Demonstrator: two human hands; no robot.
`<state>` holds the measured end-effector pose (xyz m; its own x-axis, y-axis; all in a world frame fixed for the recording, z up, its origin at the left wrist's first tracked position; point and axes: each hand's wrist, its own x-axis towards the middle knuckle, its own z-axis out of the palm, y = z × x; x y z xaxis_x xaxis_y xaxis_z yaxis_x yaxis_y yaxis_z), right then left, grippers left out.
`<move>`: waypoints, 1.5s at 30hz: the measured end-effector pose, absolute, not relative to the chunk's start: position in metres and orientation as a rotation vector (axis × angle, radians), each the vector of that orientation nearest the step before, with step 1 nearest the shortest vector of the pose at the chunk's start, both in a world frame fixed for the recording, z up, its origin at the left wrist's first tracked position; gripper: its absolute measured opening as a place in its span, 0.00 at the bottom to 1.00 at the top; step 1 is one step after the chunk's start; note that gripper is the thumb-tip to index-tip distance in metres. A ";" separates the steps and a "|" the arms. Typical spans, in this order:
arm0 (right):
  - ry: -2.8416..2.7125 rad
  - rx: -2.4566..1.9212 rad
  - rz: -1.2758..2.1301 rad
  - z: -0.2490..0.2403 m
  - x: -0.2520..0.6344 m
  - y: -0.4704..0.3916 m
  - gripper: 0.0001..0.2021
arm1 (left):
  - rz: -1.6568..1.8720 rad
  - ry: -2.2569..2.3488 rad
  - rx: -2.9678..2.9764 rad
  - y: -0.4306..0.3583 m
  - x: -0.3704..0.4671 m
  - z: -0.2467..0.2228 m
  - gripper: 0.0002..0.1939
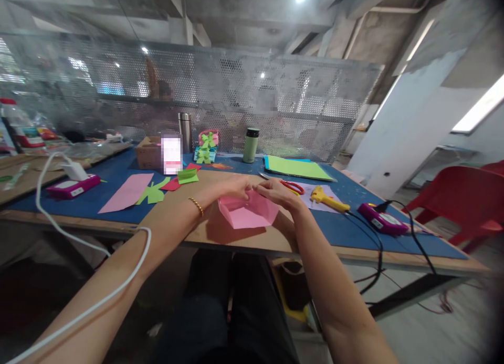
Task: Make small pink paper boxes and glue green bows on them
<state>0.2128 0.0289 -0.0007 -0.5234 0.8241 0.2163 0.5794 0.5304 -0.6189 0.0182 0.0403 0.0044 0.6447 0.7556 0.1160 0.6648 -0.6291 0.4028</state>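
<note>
A folded pink paper box (248, 218), open at the top, sits between my hands over the brown board (210, 232). My left hand (236, 187) pinches its far edge with bent fingers. Close beside it, my right hand (275, 190) grips the same edge, its fingers closed on the paper. The fingertips of both hands nearly meet, and the folds under them are partly hidden. Just past my right hand lie scissors with red handles (293, 187). Left of the board are green paper cutouts (154, 191), a pink sheet (128, 192) and a red paper piece (170, 185).
A yellow glue gun (328, 199) with a black cable lies on the right, near a purple power strip (381, 218). Behind stand a green tumbler (251, 145), a steel flask (185, 133) and a cardboard box (147, 154). A white cable (129, 282) crosses my left forearm.
</note>
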 end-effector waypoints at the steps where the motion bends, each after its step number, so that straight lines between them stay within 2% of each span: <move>1: -2.273 -1.150 0.648 0.000 0.214 0.028 0.28 | 0.403 1.130 2.525 0.040 0.017 0.005 0.03; 6: -2.112 -1.101 0.725 0.002 0.214 0.028 0.27 | 0.471 1.257 2.419 0.047 0.003 0.007 0.07; 10: -1.824 -1.106 0.799 -0.005 0.209 0.035 0.18 | 0.489 1.279 2.321 0.052 -0.009 0.006 0.08; 13: -1.907 -1.087 0.826 -0.011 0.207 0.037 0.11 | 0.507 1.222 2.281 0.052 -0.010 0.002 0.07; 21: -2.108 -0.984 0.840 -0.020 0.207 0.035 0.05 | 0.687 1.249 2.216 0.052 -0.001 0.003 0.06; 26: -2.166 -0.906 0.790 -0.026 0.208 0.046 0.08 | 0.725 1.276 2.179 0.054 -0.001 -0.001 0.10; 29: -2.180 -0.879 0.748 -0.030 0.208 0.052 0.09 | 0.711 1.273 2.163 0.055 -0.001 -0.006 0.07; 35: -2.168 -0.897 0.713 -0.032 0.209 0.057 0.06 | 0.673 1.250 2.168 0.058 -0.002 -0.007 0.02; 39: -2.117 -0.941 0.712 -0.028 0.206 0.051 0.07 | 0.674 1.251 2.163 0.060 -0.003 -0.008 0.06; 45: -1.920 -0.960 0.721 -0.011 0.204 0.032 0.15 | 0.739 1.455 2.122 0.058 -0.008 -0.006 0.09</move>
<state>0.2036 0.0319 -0.0113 -0.3449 0.8341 0.4305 0.3449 0.5392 -0.7683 -0.0079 0.0582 -0.0065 0.2962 0.9397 0.1708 0.6922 -0.3344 0.6396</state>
